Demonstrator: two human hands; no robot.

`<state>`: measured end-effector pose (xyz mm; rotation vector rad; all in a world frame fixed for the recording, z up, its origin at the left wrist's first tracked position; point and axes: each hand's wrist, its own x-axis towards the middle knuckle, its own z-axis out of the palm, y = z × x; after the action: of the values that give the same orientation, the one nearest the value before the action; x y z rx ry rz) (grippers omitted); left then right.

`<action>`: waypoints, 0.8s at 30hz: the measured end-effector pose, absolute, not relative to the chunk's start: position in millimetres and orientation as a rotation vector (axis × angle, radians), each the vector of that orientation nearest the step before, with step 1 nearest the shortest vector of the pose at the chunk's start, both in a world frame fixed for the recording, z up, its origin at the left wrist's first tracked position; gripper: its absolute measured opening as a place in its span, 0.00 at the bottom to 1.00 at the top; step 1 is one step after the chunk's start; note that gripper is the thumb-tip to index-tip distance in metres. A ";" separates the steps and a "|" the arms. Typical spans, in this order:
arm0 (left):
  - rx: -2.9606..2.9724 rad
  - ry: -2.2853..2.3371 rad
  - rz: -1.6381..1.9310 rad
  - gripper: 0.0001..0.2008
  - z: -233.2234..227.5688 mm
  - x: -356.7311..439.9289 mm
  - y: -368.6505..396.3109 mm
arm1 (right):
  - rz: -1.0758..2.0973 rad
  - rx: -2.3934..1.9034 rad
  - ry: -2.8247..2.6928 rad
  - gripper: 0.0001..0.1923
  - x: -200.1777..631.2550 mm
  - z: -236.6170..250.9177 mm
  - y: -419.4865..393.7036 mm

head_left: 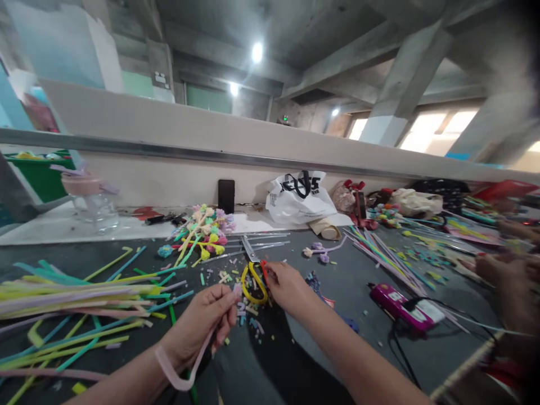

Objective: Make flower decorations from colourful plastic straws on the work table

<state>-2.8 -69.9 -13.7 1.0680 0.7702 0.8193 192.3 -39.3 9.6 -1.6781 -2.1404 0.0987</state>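
Observation:
My left hand (206, 318) is closed, pinching a pale pink pipe cleaner (201, 353) whose fluffy end pokes out at the fingertips. The rest of it bends down in a loop below the wrist. My right hand (289, 286) has its fingers closed at the red handle of a pair of scissors (253, 267). These scissors lie with the blades pointing away and the yellow handle loop towards me. Small cut bits of pipe cleaner (228, 277) are scattered around them. Beyond my hands is a bunch of pipe-cleaner flowers (202, 230), with a single lilac sprig (324, 252) farther right.
Loose coloured pipe cleaners (84, 298) cover the left side. At the back stand a clear bottle (96, 211), a phone (226, 196) and a white bag (299, 199). A magenta corded device (400, 306) lies at right, near another person's hand (502, 275).

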 end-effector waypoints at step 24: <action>0.867 0.677 0.883 0.16 -21.2 -8.7 -46.6 | 0.873 -1.474 -2.006 0.07 166.1 1.7 -45.1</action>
<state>-8.7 -46.6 -21.2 0.8674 0.6773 0.8828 166.1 -45.1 1.7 -1.4737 -2.0058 0.8735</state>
